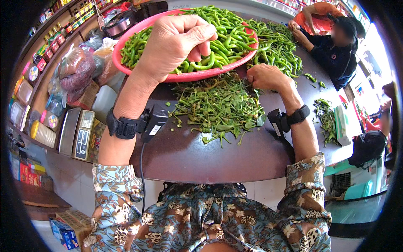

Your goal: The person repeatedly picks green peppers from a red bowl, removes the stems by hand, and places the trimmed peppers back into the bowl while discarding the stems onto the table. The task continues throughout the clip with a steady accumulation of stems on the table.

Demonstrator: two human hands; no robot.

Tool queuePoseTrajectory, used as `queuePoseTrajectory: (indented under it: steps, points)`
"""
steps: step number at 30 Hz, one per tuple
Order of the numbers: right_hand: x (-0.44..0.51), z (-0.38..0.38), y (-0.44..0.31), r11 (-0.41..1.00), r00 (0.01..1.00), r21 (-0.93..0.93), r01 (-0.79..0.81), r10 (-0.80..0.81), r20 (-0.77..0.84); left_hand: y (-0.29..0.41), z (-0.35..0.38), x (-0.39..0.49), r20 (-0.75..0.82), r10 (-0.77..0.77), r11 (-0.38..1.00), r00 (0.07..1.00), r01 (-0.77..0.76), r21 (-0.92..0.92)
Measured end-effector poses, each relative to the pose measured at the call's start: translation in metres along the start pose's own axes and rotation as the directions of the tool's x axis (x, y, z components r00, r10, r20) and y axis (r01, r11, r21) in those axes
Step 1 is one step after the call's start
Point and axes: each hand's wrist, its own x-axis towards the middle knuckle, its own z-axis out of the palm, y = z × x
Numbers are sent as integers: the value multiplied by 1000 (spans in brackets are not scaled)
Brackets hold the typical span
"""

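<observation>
My left hand (pixel 179 44) is raised over the left part of a red plastic basket (pixel 118 58) heaped with green chili peppers (pixel 220 47). Its fingers are curled in; whether anything is between them cannot be told. My right hand (pixel 267 77) rests low by the basket's right rim, its fingertips bent down near the table and partly hidden. Between the forearms lies a pile of green stems and leaves (pixel 220 107) on the dark brown table (pixel 220 163). More green peppers (pixel 277 50) are heaped on the table beyond my right hand. Both wrists wear black straps with small devices.
A person in dark clothing (pixel 337 60) sits at the table's far right, near another in orange (pixel 315 19). A smaller heap of stems (pixel 326 121) lies at the right. A scale (pixel 83 135), filled plastic bags (pixel 75 69) and stocked shelves (pixel 34 75) stand left.
</observation>
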Motion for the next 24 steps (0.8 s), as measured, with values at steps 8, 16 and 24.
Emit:
queuePoseTrajectory:
  steps: [8, 16, 24]
  points:
    - [-13, -37, -5, 834, 956, 490, 255, -140, -259, 0, 0, -1, -18, 1, 1000, 1000, -1, 0]
    - [-23, -69, -31, 237, 941, 912, 334, -22, -339, -1, 1, 0, -6, -2, 1000, 1000, 2, 5]
    - [-12, -78, -64, 85, 902, 899, 430, -86, -423, 3, 1, 1, -5, 5, 1000, 1000, -4, 29]
